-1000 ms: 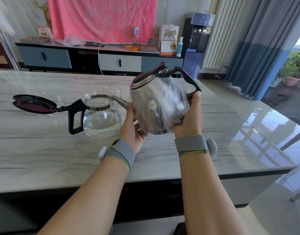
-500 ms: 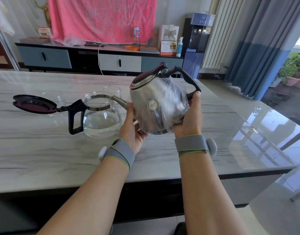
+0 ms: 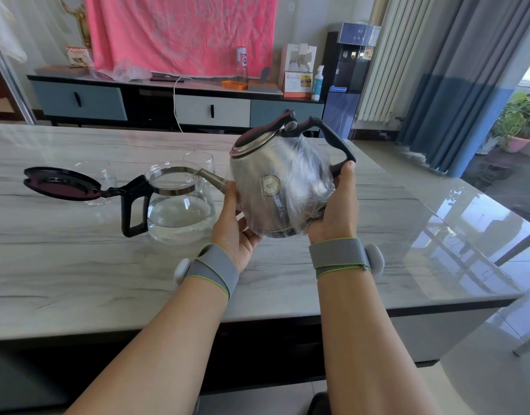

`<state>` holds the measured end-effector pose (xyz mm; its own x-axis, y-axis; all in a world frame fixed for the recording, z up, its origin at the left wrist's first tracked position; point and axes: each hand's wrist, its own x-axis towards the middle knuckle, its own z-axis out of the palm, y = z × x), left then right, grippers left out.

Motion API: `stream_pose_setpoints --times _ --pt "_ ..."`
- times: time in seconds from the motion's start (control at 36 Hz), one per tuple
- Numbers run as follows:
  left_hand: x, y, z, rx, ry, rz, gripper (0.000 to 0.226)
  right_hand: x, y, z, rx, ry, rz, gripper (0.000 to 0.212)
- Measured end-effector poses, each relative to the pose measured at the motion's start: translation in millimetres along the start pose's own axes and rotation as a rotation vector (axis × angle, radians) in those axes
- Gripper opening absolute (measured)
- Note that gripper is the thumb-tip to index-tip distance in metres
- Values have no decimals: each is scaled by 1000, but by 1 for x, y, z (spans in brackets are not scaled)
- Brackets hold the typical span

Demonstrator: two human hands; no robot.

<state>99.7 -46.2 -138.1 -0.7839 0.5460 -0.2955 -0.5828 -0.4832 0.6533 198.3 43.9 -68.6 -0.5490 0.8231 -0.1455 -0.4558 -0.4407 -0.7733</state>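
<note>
A steel kettle [image 3: 266,181] wrapped in clear plastic hangs tilted above the marble table [image 3: 78,265], its spout reaching over the mouth of a glass pot [image 3: 180,205]. The pot holds some clear water; its black lid [image 3: 60,184] is flipped open to the left. My left hand [image 3: 234,229] cups the kettle's lower left side by the spout base. My right hand [image 3: 335,211] cradles the right side and underside, thumb up against the black handle [image 3: 335,145]. The fingers of both hands are hidden behind the kettle.
Two clear glass cups stand behind the pot, one [image 3: 99,175] by the lid, one [image 3: 201,163] near the spout. The table edge runs close in front of me and drops off at the right. A sideboard [image 3: 168,100] and water dispenser [image 3: 347,85] stand far behind.
</note>
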Motion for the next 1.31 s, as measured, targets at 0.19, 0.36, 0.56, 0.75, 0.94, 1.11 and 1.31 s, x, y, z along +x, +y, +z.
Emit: stream_pose_setpoints --times 0.19,0.36,0.56,0.75,0.94,1.11,1.31 --pt "-1 0 1 6 11 -8 61 0 0 0 12 0 2 40" --pt "-2 0 1 0 8 -15 65 0 0 -1 9 -6 1 39" --pt "-4 0 3 -1 3 -17 76 2 1 -1 7 -1 6 39" --pt "-1 0 2 -3 10 -19 69 0 0 -1 3 -7 3 40" --pt "0 0 2 -4 16 -18 63 0 -1 0 9 -12 5 41" --pt "1 0 1 -1 12 -15 67 1 0 -1 1 -8 8 41" --pt "2 0 0 2 12 -13 64 1 0 -1 4 -1 18 41"
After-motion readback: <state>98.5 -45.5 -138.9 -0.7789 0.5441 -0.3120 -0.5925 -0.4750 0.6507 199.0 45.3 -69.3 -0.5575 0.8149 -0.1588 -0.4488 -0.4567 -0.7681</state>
